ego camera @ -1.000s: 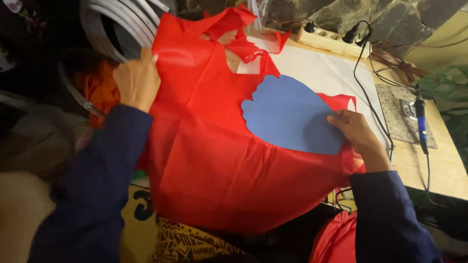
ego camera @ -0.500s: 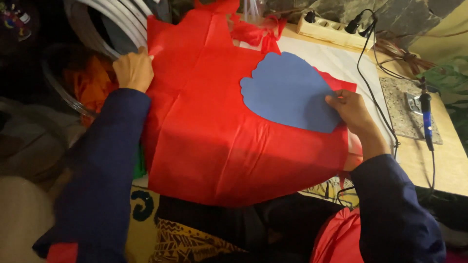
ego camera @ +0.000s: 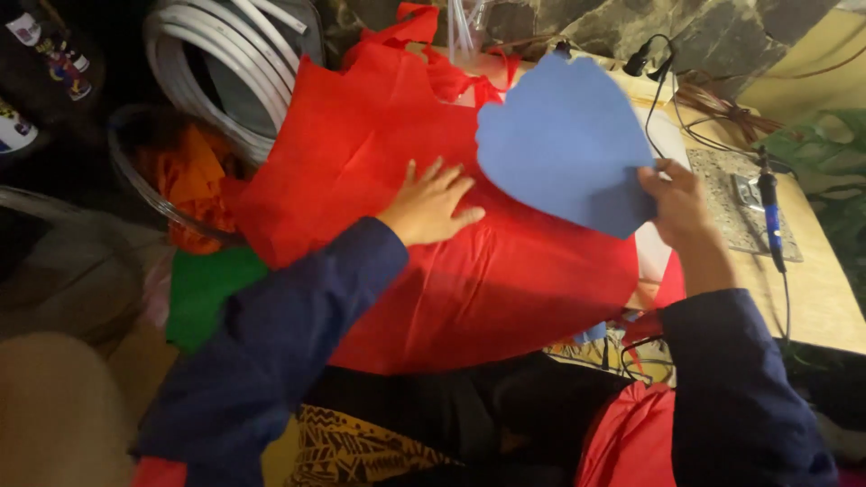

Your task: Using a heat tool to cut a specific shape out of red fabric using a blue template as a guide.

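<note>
Cluttered desk [ego camera: 812, 307] under dim light: the blue paper shape [ego camera: 564, 140], flat on the red cloth [ego camera: 505, 280] a moment ago, is now lifted toward the desk's far edge, pinched at its lower corner by the right hand [ego camera: 677, 203]. That bares the cloth, where the left hand [ego camera: 431, 203] has moved in, pressing open-palmed, gripping nothing. White tubing [ego camera: 216, 54] coils beyond the left edge; a blue-handled tool [ego camera: 769, 203] lies near the right edge.

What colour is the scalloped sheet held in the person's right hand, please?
Blue: the scalloped sheet, gripped by the right hand, shows clearly in the head view.
</note>
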